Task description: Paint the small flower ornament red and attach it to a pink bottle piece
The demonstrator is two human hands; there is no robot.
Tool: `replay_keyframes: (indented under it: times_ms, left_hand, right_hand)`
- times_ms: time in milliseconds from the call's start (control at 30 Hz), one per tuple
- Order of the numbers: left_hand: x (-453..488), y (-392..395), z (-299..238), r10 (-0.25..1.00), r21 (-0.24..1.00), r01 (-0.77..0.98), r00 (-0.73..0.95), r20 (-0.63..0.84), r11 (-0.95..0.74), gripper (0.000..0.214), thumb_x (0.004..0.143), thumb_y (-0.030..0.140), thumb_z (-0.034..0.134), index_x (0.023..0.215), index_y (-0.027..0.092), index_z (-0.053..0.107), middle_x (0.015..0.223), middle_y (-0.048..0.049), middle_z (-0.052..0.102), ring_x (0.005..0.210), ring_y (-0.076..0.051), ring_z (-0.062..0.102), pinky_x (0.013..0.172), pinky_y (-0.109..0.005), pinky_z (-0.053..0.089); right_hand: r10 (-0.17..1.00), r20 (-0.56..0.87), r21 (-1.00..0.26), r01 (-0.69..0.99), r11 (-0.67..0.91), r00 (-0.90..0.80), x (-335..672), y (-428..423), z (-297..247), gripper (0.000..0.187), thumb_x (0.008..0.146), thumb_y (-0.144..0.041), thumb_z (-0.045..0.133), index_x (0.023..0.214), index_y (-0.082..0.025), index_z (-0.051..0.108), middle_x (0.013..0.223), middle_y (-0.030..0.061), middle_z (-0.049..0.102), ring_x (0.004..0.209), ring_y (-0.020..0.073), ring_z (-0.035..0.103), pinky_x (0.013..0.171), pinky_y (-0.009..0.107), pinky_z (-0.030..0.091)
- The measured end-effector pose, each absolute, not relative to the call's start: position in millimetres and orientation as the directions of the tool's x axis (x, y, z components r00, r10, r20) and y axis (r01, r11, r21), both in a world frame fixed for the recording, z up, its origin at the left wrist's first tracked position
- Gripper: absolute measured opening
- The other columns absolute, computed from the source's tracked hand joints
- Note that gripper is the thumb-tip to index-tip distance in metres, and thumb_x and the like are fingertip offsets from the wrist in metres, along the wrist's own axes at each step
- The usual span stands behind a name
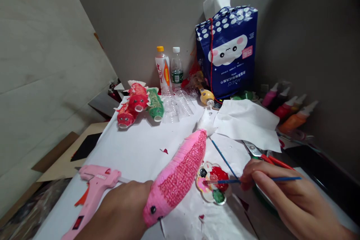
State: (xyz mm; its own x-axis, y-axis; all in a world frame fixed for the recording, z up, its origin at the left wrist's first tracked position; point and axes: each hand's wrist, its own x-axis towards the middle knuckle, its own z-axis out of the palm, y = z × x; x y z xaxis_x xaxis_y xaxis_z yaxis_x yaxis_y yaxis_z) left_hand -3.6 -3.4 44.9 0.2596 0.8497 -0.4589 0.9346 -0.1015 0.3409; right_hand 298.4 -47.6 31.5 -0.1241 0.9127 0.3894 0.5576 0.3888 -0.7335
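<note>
A pink fish figure (180, 165) with darker red scales, a black eye and a white tail lies diagonally in front of me. My left hand (131, 204) holds it near the head end; the fingers are hidden behind its body. In my right hand (284, 191) is a blue paintbrush (229, 181), pinched between thumb and fingers. The bristles are at the pink paint on a flower-shaped palette (206, 196), which also carries red, black and green paint. A second blue brush (223, 157) slants from the fish's tail toward my right fingertips; whether they touch it I cannot tell.
A pink glue gun (97, 183) lies at the left. Red and green fish figures (137, 101), clear plastic bottles (176, 67) and a blue tissue pack (227, 52) stand behind. To the right are a white cloth (247, 122), red-handled pliers (264, 156) and several paint bottles (295, 122).
</note>
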Motion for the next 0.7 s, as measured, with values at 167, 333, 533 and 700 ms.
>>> replay_keyframes:
  times_ms: [167,333,533,700]
  left_hand:
    - [1,-2,54,0.807,0.294,0.946,0.278,-0.521,-0.136,0.021,0.083,0.035,0.048,0.08,0.024,0.067,0.089,-0.0026,0.072,0.087,-0.027,0.067,0.074,-0.033,0.047]
    - [2,-2,57,0.825,0.327,0.94,0.263,-0.5,-0.102,0.024,0.083,0.036,0.05,0.073,0.024,0.068,0.079,-0.0006,0.072,0.077,-0.024,0.067,0.069,-0.029,0.045]
    - [1,-3,60,0.806,0.378,0.911,0.347,-0.479,-0.168,0.025,0.089,0.037,0.047,0.079,0.024,0.067,0.087,0.0024,0.073,0.082,-0.02,0.067,0.071,-0.027,0.044]
    - [-9,1,49,0.794,0.372,0.918,0.327,-0.512,-0.137,0.022,0.083,0.04,0.055,0.077,0.025,0.07,0.082,0.0024,0.073,0.08,-0.022,0.069,0.066,-0.027,0.045]
  right_hand:
    - [0.913,0.379,-0.753,0.523,0.398,-0.149,297,-48,31,0.029,0.097,-0.023,0.048,0.077,-0.023,0.069,0.078,0.0,0.073,0.072,0.0138,0.071,0.064,0.017,0.055]
    - [0.915,0.376,-0.756,0.523,0.393,-0.143,297,-47,31,0.033,0.098,-0.022,0.045,0.075,-0.022,0.068,0.075,0.0012,0.072,0.069,0.0141,0.07,0.063,0.018,0.055]
    - [0.872,0.49,-0.751,0.505,0.426,-0.008,303,-51,30,0.027,0.098,-0.023,0.048,0.082,-0.024,0.07,0.076,0.0009,0.073,0.072,0.0154,0.072,0.063,0.018,0.058]
    - [0.788,0.615,-0.675,0.543,0.5,0.039,308,-53,24,0.022,0.093,-0.016,0.054,0.101,-0.029,0.071,0.092,0.0004,0.078,0.087,0.0178,0.075,0.076,0.023,0.061]
